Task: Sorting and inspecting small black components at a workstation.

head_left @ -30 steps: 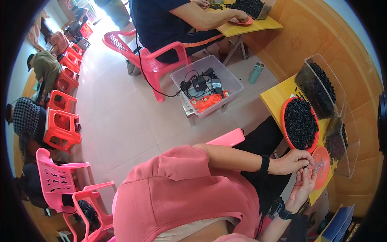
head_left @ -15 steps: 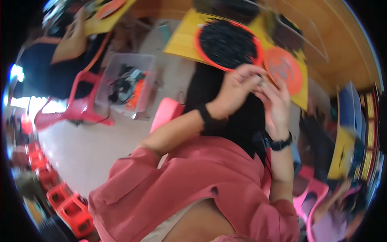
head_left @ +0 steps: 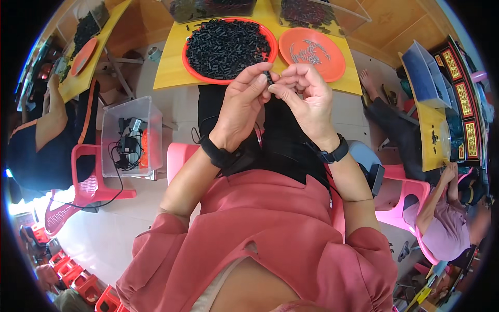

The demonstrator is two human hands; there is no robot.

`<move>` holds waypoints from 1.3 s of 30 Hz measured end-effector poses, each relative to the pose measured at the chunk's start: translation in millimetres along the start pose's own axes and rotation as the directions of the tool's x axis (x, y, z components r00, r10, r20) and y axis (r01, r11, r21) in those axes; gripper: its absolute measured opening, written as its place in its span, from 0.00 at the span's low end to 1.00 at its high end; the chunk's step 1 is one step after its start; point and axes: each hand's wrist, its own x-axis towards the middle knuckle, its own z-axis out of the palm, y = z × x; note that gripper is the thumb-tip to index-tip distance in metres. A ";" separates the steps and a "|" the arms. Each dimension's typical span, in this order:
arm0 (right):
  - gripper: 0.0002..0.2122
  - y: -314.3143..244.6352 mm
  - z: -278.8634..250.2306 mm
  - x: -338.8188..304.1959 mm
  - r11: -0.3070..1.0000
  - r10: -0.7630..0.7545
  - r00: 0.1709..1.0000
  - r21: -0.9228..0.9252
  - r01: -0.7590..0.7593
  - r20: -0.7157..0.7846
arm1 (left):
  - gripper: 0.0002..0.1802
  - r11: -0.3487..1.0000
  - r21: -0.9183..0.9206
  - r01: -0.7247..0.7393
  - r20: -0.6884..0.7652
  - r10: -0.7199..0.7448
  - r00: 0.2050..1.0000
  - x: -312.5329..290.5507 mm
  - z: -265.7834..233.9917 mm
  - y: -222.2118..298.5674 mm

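Between my fingertips is a small black plastic part [head_left: 268, 77], too small to make out in detail. My left hand [head_left: 243, 99] pinches it from one side, thumb against index finger. From the other side my right hand [head_left: 306, 100] meets it with thumb and index finger, its other fingers curled. Both hands are just off the table's near edge. Behind them a round red tray [head_left: 273, 48] is heaped with black plastic parts [head_left: 228, 48]. To its right, an orange plate [head_left: 332, 73] carries small silvery metal pieces [head_left: 310, 52].
Clear bins [head_left: 358, 18] stand along the back of the yellow table [head_left: 171, 67]. On the floor at left is a clear box [head_left: 106, 132] of cables beside a pink chair [head_left: 86, 156]. Other people sit at tables left and right. Red stools [head_left: 86, 285] line the lower left.
The view has swung and sharpened from a blur. In the picture, my hands now appear further left, with their fingertips together around the small part.
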 end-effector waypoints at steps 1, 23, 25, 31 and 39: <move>0.09 -1.3 0.8 -0.3 0.999 0.024 1.000 0.027 -0.024 -0.006 | 0.13 1.000 -0.001 0.001 0.001 -0.001 1.000 -0.4 1.1 -0.4; 0.11 -0.7 -3.4 -1.7 0.994 0.018 0.999 -0.103 -0.022 -0.039 | 0.12 1.000 0.021 -0.018 -0.028 0.018 0.999 0.1 0.3 -5.4; 0.11 -4.8 -4.1 -2.4 0.989 0.013 1.000 -0.145 -0.017 -0.027 | 0.12 0.998 -0.056 0.010 -0.028 -0.011 1.000 -0.9 -0.2 -8.6; 0.10 -11.2 -20.2 4.1 0.977 0.211 0.977 0.036 -0.211 0.024 | 0.11 0.982 -0.157 0.106 -0.052 -0.115 0.992 -4.8 4.6 -12.0; 0.10 -4.4 -8.9 1.7 0.946 0.065 0.998 -0.317 -0.066 -0.012 | 0.12 0.984 -0.119 0.131 -0.122 -0.145 0.982 4.4 -11.2 -11.7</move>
